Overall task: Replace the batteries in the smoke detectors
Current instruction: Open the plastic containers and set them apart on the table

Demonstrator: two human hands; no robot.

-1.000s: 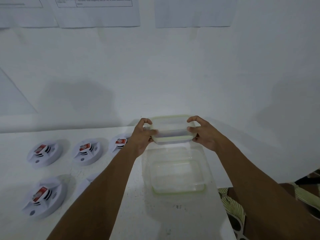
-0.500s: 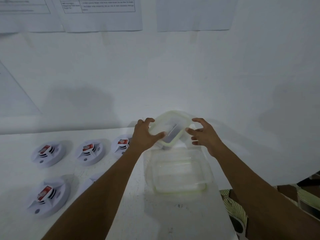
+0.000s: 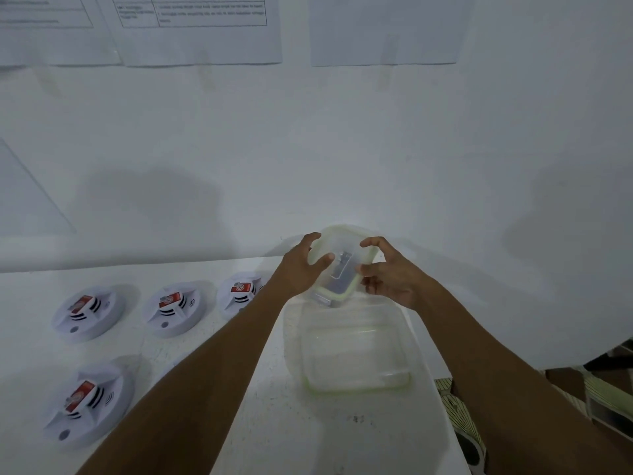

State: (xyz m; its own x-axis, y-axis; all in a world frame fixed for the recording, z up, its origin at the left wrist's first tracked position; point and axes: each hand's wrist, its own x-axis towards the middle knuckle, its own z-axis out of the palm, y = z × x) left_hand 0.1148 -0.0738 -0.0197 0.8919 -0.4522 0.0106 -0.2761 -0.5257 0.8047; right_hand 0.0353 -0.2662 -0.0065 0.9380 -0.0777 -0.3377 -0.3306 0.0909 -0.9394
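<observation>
My left hand (image 3: pixel 301 269) and my right hand (image 3: pixel 390 272) both grip a small clear plastic container (image 3: pixel 339 262) with a green-edged lid, tilted toward me, with something dark inside. It is held above the far end of a larger clear container (image 3: pixel 352 351) with a green rim that rests on the white table (image 3: pixel 260 423). White round smoke detectors lie face down at the left, each with a red battery showing: three in the far row (image 3: pixel 87 311) (image 3: pixel 173 308) (image 3: pixel 241 294) and one nearer (image 3: pixel 87 401). My left forearm hides part of another.
A white wall rises right behind the table, with printed sheets (image 3: pixel 191 25) taped high up. The table's right edge runs near the large container; beyond it is a patterned cloth (image 3: pixel 455 416) and dark furniture lower right.
The small container has tipped from level to tilted toward me. My right hand let go of it half a second ago and now grips it again.
</observation>
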